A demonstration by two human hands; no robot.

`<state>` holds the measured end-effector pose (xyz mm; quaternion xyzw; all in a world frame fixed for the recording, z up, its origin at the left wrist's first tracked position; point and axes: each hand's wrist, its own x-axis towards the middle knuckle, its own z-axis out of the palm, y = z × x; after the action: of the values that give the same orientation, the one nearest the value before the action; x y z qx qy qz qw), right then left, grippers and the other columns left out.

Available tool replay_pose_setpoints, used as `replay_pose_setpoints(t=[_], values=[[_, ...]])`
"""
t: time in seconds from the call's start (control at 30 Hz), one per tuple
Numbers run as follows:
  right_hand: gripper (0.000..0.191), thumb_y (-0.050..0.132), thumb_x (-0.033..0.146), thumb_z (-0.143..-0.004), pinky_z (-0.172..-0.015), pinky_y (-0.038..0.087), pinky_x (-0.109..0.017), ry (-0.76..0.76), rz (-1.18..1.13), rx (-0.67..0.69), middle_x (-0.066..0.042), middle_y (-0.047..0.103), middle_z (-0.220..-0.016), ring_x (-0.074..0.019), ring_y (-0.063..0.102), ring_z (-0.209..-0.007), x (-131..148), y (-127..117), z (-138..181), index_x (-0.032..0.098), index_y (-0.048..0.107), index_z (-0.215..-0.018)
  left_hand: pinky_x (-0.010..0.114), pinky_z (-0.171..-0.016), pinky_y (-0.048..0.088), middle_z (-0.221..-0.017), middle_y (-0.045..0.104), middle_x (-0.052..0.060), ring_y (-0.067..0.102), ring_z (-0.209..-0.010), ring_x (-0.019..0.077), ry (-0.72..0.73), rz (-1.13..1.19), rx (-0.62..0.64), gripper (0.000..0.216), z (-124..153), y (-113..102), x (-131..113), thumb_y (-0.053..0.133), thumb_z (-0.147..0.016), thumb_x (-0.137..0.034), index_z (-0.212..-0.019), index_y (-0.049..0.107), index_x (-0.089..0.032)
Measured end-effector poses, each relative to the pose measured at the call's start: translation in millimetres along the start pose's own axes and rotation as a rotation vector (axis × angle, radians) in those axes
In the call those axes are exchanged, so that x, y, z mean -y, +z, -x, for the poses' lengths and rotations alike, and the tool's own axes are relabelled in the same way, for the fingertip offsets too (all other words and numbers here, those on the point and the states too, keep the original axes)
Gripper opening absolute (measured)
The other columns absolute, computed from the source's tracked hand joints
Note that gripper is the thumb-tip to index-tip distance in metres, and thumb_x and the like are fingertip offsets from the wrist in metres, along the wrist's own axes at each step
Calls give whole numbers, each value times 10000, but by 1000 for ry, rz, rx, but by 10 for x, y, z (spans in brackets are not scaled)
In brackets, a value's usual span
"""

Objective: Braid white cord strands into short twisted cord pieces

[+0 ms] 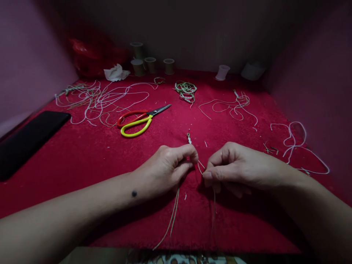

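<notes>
My left hand (169, 167) is closed in a pinch on a thin knotted cord (189, 138), whose braided end sticks up just past my thumb and forefinger. My right hand (236, 167) is closed too, pinching loose strands of the same cord (200, 168) a little to the right. Between the two hands a short stretch of strands shows. More pale strands (172, 218) trail down from under my left hand toward me. Both hands rest on a red cloth (82, 154).
Scissors (137, 120) with one red and one yellow handle lie beyond my left hand. Loose white cords (101, 99) spread at the back left, others (295, 141) at the right, a green-white bundle (186, 90) at the back. Several spools (143, 64) stand by the wall. A black flat object (27, 137) lies left.
</notes>
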<state>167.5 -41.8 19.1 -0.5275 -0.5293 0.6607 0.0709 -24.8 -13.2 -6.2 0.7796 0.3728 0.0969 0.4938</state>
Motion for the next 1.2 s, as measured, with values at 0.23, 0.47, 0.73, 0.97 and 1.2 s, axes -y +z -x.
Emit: replay_pose_setpoints(t=[0.23,0.47,0.73,0.97,1.2], values=[[259,619,370,-742,-281,282,-124,-28,8,37,21,561,-514,-27,422,-323,15,-10,42,139,626,-623,130,-403,338,-538,534,-52,468,-403,47,4,12,-67,103,7,-9,-27,446,-815,-176,-869,534,-177],[275,593,389,-767,-311,302,-132,-77,58,73,24,537,-506,-34,427,-348,-37,23,26,131,642,-683,160,-303,331,-428,513,-29,457,-312,86,-226,32,67,309,-8,-60,-169,395,-848,-413,-695,516,-173],[247,598,374,-771,-346,332,-136,-92,90,109,44,495,-465,-42,435,-365,-13,56,36,135,658,-751,147,-290,271,-431,470,-45,416,-308,61,-260,186,122,258,-31,8,-93,487,-782,-360,-613,518,-168],[259,566,363,-796,-333,331,-148,-30,354,90,15,559,-542,-53,475,-384,27,-182,232,146,620,-666,158,-259,241,-381,441,-57,339,-260,61,-315,236,171,244,-39,-70,-74,499,-784,-376,-635,477,-184],[143,541,182,-784,-321,377,-178,-91,95,-494,41,548,-433,-95,484,-326,123,41,89,171,554,-926,143,-264,256,-367,463,-61,343,-257,47,-277,357,239,216,-44,-140,-61,512,-807,-303,-645,497,-161]])
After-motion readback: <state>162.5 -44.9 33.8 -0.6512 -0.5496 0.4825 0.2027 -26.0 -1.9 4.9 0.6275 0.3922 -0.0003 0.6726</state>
